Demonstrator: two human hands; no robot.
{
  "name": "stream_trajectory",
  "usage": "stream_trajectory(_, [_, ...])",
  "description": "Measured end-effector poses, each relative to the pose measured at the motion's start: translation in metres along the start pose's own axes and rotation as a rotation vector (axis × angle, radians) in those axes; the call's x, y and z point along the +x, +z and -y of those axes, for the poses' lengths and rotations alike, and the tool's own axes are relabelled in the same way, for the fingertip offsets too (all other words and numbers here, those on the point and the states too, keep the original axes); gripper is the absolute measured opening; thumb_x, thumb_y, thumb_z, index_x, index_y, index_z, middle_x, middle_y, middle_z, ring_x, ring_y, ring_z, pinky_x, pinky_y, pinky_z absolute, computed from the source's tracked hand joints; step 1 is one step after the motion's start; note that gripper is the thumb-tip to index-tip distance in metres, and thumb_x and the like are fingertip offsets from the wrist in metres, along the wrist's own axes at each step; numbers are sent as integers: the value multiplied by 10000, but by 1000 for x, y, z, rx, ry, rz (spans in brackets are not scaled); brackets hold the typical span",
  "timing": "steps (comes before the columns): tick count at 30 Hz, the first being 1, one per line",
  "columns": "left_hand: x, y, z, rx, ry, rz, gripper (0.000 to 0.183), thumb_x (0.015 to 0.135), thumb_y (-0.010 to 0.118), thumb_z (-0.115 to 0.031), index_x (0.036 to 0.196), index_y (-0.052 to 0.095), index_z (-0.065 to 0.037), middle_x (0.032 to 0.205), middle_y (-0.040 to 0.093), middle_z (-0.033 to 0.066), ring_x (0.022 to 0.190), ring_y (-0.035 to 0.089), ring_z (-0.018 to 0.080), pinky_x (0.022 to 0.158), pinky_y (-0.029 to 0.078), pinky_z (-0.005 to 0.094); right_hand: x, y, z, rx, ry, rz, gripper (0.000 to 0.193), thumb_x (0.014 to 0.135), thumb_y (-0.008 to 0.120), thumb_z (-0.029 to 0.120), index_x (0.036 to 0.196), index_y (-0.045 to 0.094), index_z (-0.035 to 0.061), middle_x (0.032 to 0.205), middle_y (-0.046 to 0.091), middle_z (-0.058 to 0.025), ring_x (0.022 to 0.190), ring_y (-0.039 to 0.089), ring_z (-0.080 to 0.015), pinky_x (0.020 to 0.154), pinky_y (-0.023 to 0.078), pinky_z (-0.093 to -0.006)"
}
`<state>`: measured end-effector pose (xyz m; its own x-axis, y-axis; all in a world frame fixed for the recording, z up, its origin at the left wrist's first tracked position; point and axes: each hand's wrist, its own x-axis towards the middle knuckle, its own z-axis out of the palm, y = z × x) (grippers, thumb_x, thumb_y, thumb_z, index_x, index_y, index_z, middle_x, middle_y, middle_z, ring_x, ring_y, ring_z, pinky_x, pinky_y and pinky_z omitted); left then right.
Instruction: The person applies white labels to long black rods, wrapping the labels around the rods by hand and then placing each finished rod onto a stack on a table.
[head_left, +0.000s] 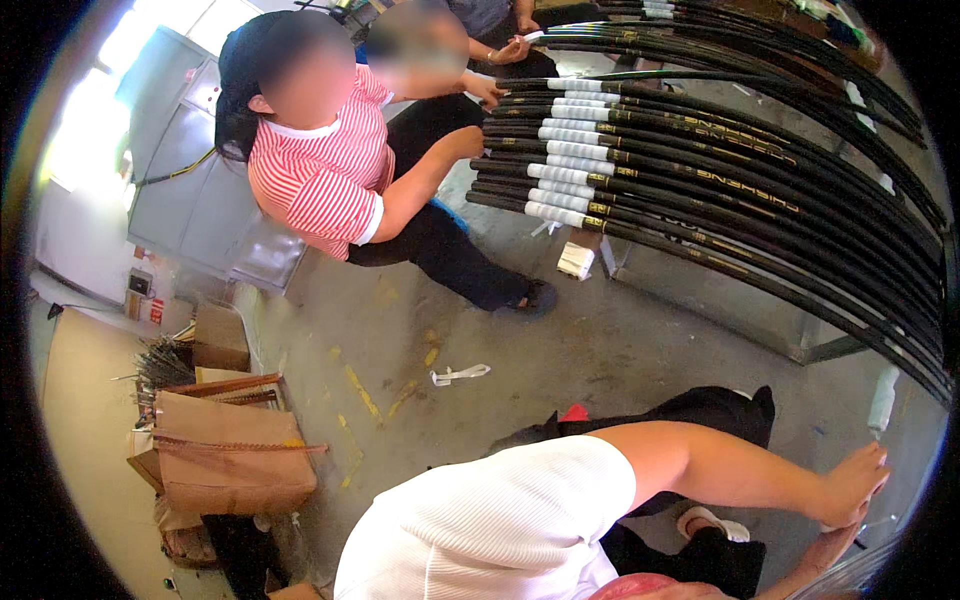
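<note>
My left arm, in a white short sleeve, reaches to the right edge. My left hand (855, 487) is there, its fingers bent together; what they pinch, if anything, I cannot make out. Below it my right forearm (812, 572) comes up from the lower edge, and the right hand's fingers are mostly hidden at the wrist of the left. Just above my left hand stands a white wrapped cylinder (883, 398) with a thin tip. Farther up lie several long black poles (720, 150) with gold marks and white wrapped bands (575, 137), side by side.
A metal frame (730, 292) is under the poles. A person in a striped shirt (320, 185) holds hands at the pole ends; another person's hand (512, 50) is behind. Cardboard boxes (230, 450) stand left, near grey cabinets (185, 170). A white strip (460, 375) lies on the floor.
</note>
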<state>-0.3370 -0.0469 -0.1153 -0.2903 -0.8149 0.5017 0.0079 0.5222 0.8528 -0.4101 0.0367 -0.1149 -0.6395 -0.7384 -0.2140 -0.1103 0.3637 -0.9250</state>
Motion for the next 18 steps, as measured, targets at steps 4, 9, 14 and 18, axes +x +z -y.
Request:
stream_trajectory(4, [3,2,8,62,-65,28,417,552,663,-69,917,483,21,1050,419,212,988,410,357,845,360,427,-6,3,4,190,4,-66,291,879,558,273,1013,562,15,904,585,-87,721,554,-128,603,441,-264])
stream_trajectory(9, [-12,11,10,-61,-209,191,530,557,679,-108,1028,482,35,1110,415,221,1025,413,381,866,356,467,-27,6,4,409,6,-140,319,884,548,274,1067,559,14,969,580,-100,791,565,-140,665,454,-275])
stream_trajectory(14, [-22,14,10,-125,-186,457,584,572,686,-190,1089,480,-13,1098,429,209,1019,425,389,834,378,487,-32,-5,-23,317,-205,38,395,885,534,249,1195,496,8,1121,537,-107,956,536,-161,807,429,-299])
stream_trajectory(18, [-18,-8,10,-188,-42,517,622,589,719,-310,1111,480,-70,1041,471,167,960,491,359,794,414,471,-42,-8,-9,498,-188,317,421,878,538,194,1227,455,-26,1177,531,-83,1022,531,-163,869,417,-284])
